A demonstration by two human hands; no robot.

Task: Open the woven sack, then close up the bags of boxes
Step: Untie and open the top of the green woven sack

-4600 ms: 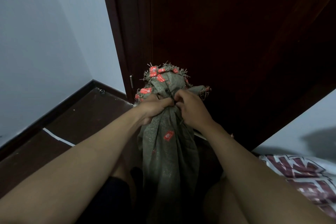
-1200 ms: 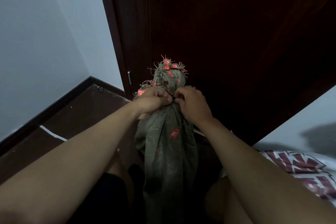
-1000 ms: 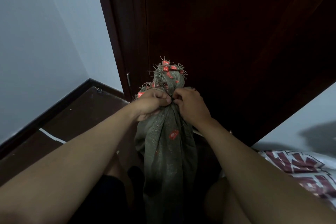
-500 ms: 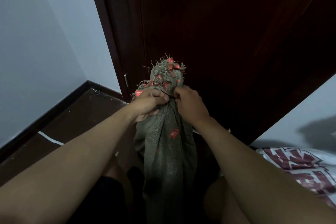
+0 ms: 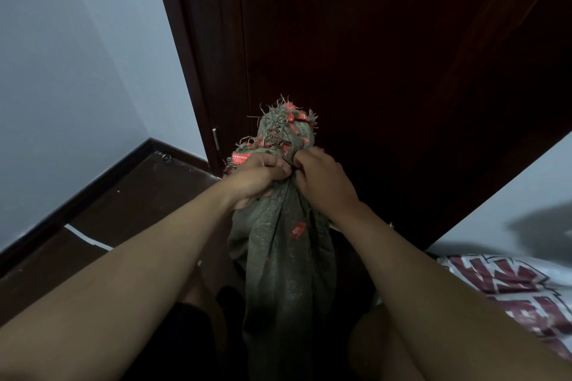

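- Woven sack [image 5: 288, 260] is held upright between the person's knees, in front of a dark wooden door [image 5: 387, 56]; its frayed mouth is bunched shut.
- Left hand [image 5: 257, 178]: the gathered neck is gripped with curled fingers.
- Right hand [image 5: 322, 181]: something at the neck is pinched; whether a knot or a tie cannot be told.
- Opening is judged under way; loosening the neck is called for next.
- A printed bag [image 5: 510, 291] lies at right.

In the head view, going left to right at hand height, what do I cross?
Pale wall → dark baseboard → left hand gripping the woven sack's gathered neck → right hand pinching the same neck → dark wooden door → white wall.
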